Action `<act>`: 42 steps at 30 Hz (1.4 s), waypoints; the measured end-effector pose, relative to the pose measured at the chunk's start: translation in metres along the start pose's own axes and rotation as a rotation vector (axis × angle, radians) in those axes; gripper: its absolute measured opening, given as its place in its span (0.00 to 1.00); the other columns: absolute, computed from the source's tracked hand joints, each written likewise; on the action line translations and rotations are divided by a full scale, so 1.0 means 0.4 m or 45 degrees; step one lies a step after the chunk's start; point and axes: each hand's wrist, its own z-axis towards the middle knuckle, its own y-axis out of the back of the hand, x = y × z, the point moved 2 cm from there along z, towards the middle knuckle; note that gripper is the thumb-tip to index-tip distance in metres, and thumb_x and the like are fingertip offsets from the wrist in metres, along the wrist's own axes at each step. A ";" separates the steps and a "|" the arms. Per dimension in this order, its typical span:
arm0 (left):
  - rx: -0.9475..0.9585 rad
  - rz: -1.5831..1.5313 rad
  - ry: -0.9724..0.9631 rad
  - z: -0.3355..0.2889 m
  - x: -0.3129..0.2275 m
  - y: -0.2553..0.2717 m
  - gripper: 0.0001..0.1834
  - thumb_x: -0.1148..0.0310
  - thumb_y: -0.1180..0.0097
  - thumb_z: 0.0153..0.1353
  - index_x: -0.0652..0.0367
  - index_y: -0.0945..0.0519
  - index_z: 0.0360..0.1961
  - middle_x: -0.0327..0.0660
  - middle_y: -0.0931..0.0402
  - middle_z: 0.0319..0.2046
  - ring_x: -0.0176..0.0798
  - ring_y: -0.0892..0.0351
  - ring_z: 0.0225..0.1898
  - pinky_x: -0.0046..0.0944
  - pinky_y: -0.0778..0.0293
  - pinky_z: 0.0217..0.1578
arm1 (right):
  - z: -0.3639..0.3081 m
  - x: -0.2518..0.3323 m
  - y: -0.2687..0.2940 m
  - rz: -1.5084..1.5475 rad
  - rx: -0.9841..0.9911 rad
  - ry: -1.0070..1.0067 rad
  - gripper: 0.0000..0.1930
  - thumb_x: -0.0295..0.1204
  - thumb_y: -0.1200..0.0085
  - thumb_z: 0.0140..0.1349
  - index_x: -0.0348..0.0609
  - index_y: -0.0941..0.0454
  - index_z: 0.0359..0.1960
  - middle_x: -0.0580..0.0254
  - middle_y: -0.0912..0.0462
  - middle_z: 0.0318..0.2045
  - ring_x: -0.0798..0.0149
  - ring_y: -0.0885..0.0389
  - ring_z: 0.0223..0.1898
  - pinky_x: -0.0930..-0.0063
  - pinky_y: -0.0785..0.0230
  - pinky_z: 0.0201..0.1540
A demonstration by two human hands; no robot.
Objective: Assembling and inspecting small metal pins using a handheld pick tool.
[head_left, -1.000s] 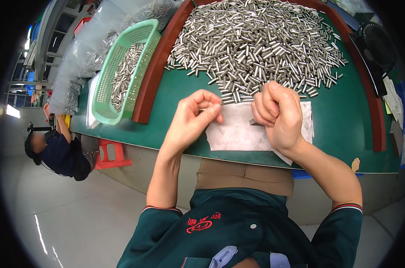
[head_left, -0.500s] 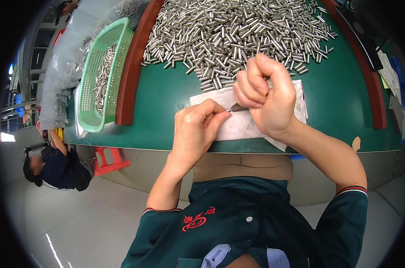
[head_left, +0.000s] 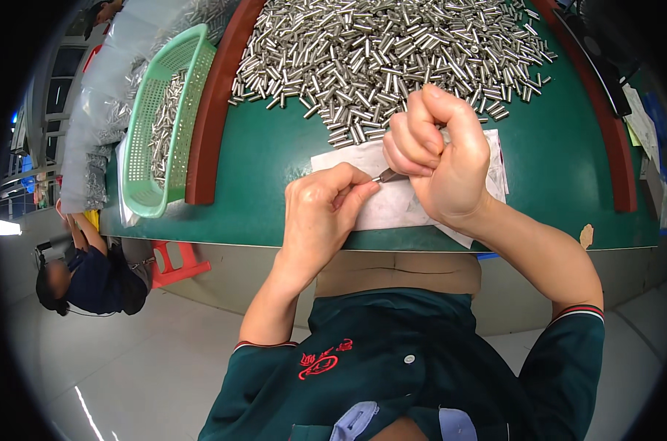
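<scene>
I log: one metal pin [head_left: 377, 179], pinched at the tips of left grip [head_left: 320, 209]; right grip [head_left: 448, 158] (fisted) around dark tool [head_left: 393, 176].

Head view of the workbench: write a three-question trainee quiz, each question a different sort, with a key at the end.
1. Multiple choice. Where does the light green perforated plastic basket stand in the picture, relative to the heap of shiny metal cylinders?
A) Right of it
B) Left of it
C) On top of it

2. True or false. A dark grey object sticks out from the curled fingers of the right hand.

3. Fill in. The small silvery metal piece is pinched by the ____.

Key: 1. B; 2. True; 3. left hand.
</scene>
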 end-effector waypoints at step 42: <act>-0.100 -0.039 -0.049 -0.018 0.012 0.005 0.05 0.73 0.41 0.44 0.63 0.24 0.20 0.42 0.32 0.10 0.34 0.35 0.11 0.33 0.39 0.15 | 0.039 0.026 -0.012 -0.232 0.008 0.131 0.26 0.24 0.63 0.50 0.32 0.47 0.54 0.50 0.36 0.50 0.59 0.39 0.55 0.69 0.49 0.57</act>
